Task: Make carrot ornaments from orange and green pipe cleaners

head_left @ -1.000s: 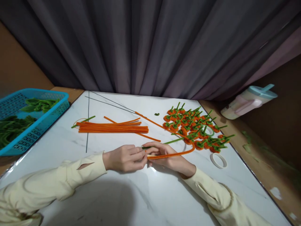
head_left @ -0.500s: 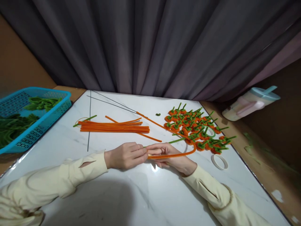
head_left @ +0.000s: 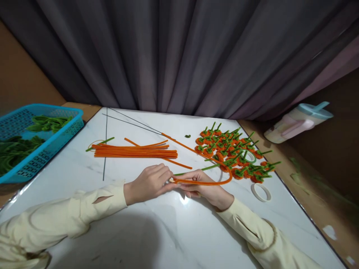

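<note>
My left hand [head_left: 150, 184] is closed, its fingertips pinched at the near end of a long orange pipe cleaner [head_left: 209, 183]. From there the pipe cleaner bends in a wide loop to the right and runs back across the table to the far left. My right hand [head_left: 206, 186] is closed on the same pipe cleaner, its fingertips touching those of the left. Just behind the fingers a green pipe cleaner [head_left: 183, 173] pokes out. What exactly lies between the fingertips is hidden. A bundle of orange pipe cleaners [head_left: 134, 151] lies beyond my left hand.
Many small orange pipe-cleaner pumpkins with green stems [head_left: 224, 144] crowd the right side. Near them lies a white tape roll [head_left: 261, 192]. A blue basket [head_left: 60, 140] with green pieces stands left, a tumbler [head_left: 291, 123] right. Thin dark wires [head_left: 131, 123] cross the far left.
My left fingers have shifted and curled slightly left, uncovering a pale fingertip and more of the green pipe cleaner. The orange loop has dropped slightly toward flat; my right hand has barely moved.
</note>
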Motion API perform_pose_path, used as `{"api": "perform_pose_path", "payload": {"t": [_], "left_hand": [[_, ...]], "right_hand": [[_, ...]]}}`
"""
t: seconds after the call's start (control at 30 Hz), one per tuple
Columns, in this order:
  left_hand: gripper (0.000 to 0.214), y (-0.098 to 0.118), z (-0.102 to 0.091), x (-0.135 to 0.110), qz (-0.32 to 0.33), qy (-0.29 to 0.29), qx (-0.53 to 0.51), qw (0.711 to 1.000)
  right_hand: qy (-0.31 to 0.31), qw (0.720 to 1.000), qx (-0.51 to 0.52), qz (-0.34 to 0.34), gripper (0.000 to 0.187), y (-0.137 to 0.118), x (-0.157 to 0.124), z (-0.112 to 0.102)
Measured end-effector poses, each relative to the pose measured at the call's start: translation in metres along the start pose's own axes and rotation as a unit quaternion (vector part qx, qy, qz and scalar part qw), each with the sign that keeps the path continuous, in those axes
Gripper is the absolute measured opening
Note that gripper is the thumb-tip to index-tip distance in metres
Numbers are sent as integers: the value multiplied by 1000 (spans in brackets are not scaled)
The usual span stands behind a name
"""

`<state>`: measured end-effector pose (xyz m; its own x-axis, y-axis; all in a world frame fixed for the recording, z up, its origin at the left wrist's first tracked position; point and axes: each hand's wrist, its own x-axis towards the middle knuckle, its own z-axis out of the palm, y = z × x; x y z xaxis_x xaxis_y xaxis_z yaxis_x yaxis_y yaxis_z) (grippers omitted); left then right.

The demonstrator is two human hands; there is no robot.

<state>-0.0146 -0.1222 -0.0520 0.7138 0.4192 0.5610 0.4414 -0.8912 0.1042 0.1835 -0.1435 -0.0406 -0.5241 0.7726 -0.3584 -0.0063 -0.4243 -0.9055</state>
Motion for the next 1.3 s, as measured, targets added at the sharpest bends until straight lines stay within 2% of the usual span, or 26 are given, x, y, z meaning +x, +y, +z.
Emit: {"api": "perform_pose_path", "payload": {"t": [0.1, 0.23, 0.4, 0.6, 0.83, 0.93, 1.13, 1.3], "left_hand": [[30, 1, 1, 0, 9, 1, 22, 1000], [32, 3, 3, 0, 5, -12, 17, 1000], [35, 5, 4, -2, -55, -48, -36, 997], [36, 1, 3, 0, -136, -69, -129, 980], [33, -3, 0, 0, -76, -61, -136, 986], [31, -2, 0, 0, -44, -51, -118, 991], [32, 0, -1, 0, -30, -47, -111, 992], [30, 1, -3, 1, 2, -50, -123, 991]], "right_hand": [[-1, 1000, -22, -5, 25, -3, -2, 2], [18, 999, -39, -10, 26, -5, -3, 7], [43, 997, -57, -18, 19, -2, -3, 9], [42, 998, -45, -24, 24, -1, -3, 6], [55, 996, -37, -66, 23, 1, -3, 3], [37, 997, -39, -61, 21, -1, -2, 2], [11, 997, 55, -44, 22, -1, -1, -3], [-23, 998, 48, -18, 23, 2, 4, 1]]}}
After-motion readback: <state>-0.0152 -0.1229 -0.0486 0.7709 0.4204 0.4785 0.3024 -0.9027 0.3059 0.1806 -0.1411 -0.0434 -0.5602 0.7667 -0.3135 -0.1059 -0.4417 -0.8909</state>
